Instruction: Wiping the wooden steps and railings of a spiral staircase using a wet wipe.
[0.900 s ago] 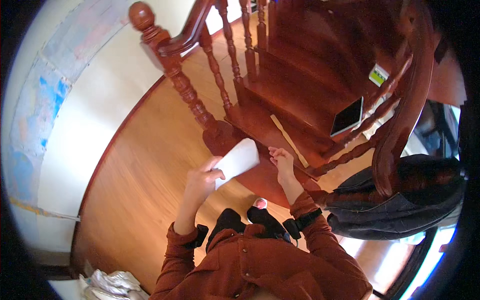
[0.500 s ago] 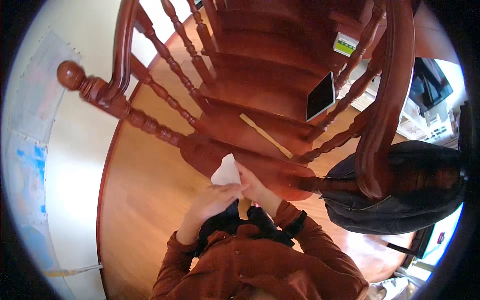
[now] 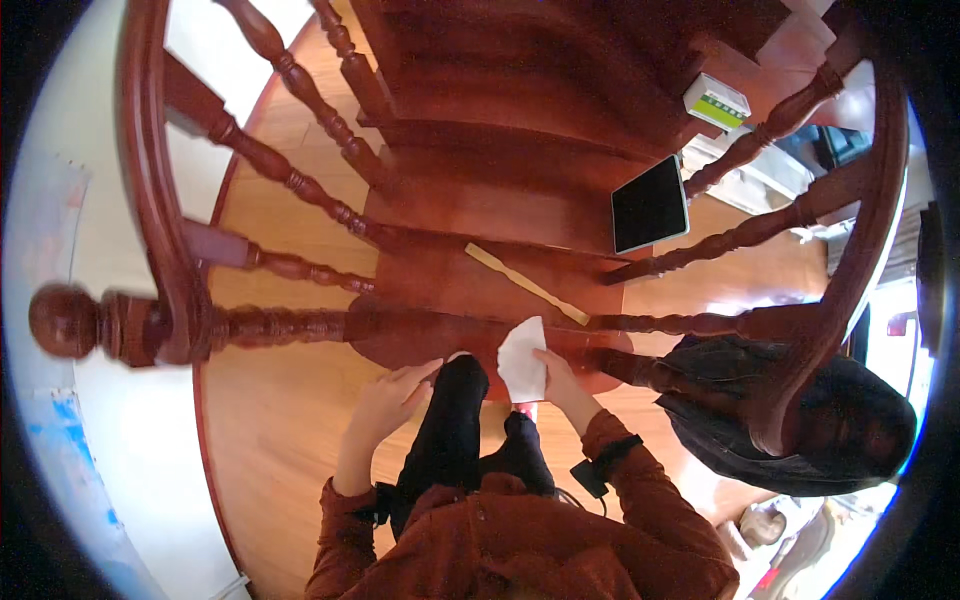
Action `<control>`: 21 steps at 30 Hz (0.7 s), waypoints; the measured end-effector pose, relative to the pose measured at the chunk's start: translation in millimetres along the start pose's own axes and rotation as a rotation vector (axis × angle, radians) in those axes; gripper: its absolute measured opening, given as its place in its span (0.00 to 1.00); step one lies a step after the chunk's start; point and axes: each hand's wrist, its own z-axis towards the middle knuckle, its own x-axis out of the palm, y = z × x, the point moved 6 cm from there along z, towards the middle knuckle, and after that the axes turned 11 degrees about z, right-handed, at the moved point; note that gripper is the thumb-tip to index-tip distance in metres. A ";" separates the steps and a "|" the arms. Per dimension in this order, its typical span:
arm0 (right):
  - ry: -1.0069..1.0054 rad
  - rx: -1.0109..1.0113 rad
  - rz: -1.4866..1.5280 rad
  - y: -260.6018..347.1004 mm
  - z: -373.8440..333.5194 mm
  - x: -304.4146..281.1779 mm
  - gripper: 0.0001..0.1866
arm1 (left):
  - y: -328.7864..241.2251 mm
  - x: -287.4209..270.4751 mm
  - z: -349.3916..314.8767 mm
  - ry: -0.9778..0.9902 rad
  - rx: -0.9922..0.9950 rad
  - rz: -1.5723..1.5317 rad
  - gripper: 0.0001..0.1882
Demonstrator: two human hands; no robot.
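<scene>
A white folded sheet (image 3: 522,361), tissue or thin cloth, hangs from my right hand (image 3: 563,379), which pinches it by its right edge. The sheet is held in front of the lowest step of a reddish-brown wooden staircase (image 3: 480,342). My left hand (image 3: 392,402) is empty beside my left knee, its fingers stretched out toward the right. My left foot is raised to the lowest step. Farther in, a pale wooden stick (image 3: 525,284) with a narrowed middle lies slantwise on a step. A dark-screened tablet (image 3: 650,206) leans against the right balusters.
Turned balusters and handrails flank the steps, the left rail (image 3: 150,180) ending in a round-knobbed post (image 3: 65,320). Dark clothing (image 3: 690,430) hangs over the right rail. A white-and-green box (image 3: 717,101) sits on a higher step. Wood flooring (image 3: 275,430) runs beside a pale wall.
My hands have moved apart; both were at the white sheet, and now only the right holds it, farther right. I have stepped closer to the stairs, left leg raised.
</scene>
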 end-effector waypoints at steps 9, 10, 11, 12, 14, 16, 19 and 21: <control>-0.450 -0.492 -0.635 30.0 62.5 -99.5 0.13 | 104.8 97.4 -17.7 0.150 -0.057 -0.062 0.19; -0.456 -0.488 -0.634 27.8 68.6 -106.9 0.13 | 106.2 108.4 -24.2 0.157 -0.057 -0.065 0.19; -0.442 -0.594 -0.778 34.1 72.3 -109.6 0.14 | 107.0 121.4 -33.2 0.180 -0.071 -0.108 0.20; -0.418 -0.690 -0.923 34.9 77.9 -104.1 0.16 | 110.6 135.6 -45.6 0.205 -0.095 -0.148 0.20; -0.479 -0.704 -1.098 36.7 99.8 -129.8 0.17 | 108.1 159.9 -60.9 0.189 -0.040 -0.089 0.20; -0.606 -0.798 -1.501 20.9 122.5 -134.9 0.16 | 110.0 183.6 -79.7 0.176 0.003 -0.013 0.20; -0.521 -0.592 -1.332 -21.2 168.5 -163.4 0.15 | 123.0 222.3 -118.0 0.153 -0.133 -0.046 0.20; -0.575 -0.376 -1.294 -53.0 189.2 -189.3 0.15 | 120.0 234.0 -130.9 0.163 -0.167 -0.024 0.20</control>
